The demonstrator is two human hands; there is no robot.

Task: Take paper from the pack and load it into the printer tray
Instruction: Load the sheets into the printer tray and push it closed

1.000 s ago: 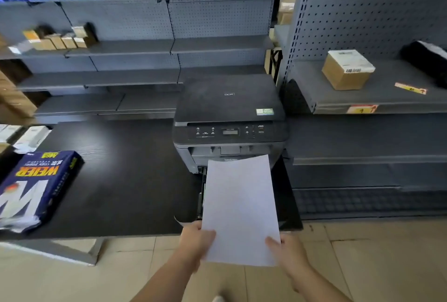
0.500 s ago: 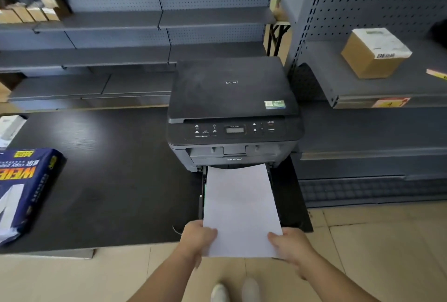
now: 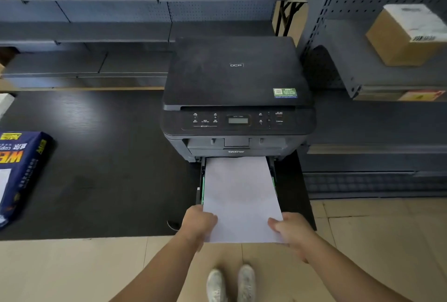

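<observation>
The left hand pinches the near left corner of the paper, thumb on top of the sheet and fingers under it. The right hand pinches the near right corner the same way, its fingers curled over the edge. The white paper lies flat in the pulled-out tray at the foot of the printer; its far edge is tucked under the printer's front, while its near edge juts out past the edge of the dark surface and over the floor.

The printer is black. Its flat lid reads "DCP", the front lip just above the tray reads "brother", and a green sticker with a QR code sits at the lid's near right corner. The control panel has a small grey display; its button labels are too small to read.

At the left edge of the surface lies the blue paper pack, partly out of view, with yellow letters "WE" and the word "COPY" legible. On a shelf at the far right stands a cardboard box with a white barcode label. Two light shoes show on the tiled floor below the paper.
</observation>
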